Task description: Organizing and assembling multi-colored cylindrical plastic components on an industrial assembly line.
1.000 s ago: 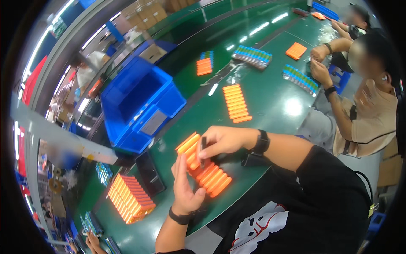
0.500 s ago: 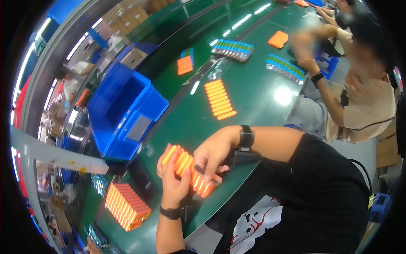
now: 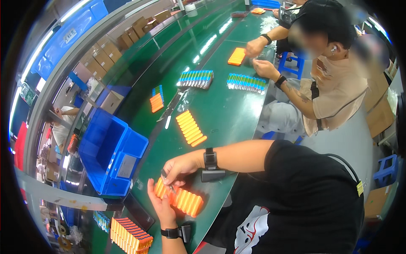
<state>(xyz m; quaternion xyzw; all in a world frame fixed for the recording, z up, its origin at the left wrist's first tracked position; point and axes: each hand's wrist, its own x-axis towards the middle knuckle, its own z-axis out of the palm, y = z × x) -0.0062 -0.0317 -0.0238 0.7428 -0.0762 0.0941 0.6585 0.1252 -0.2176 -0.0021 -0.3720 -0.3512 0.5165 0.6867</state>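
Your left hand cups the near end of a row of orange cells, fingers spread against it. Your right hand is pinched shut on a small thin piece at the row's top. A second ago you held the cells raised; now they lie flat on the green bench. A blue bin sits at ten o'clock, another orange row at twelve, a stacked batch at seven.
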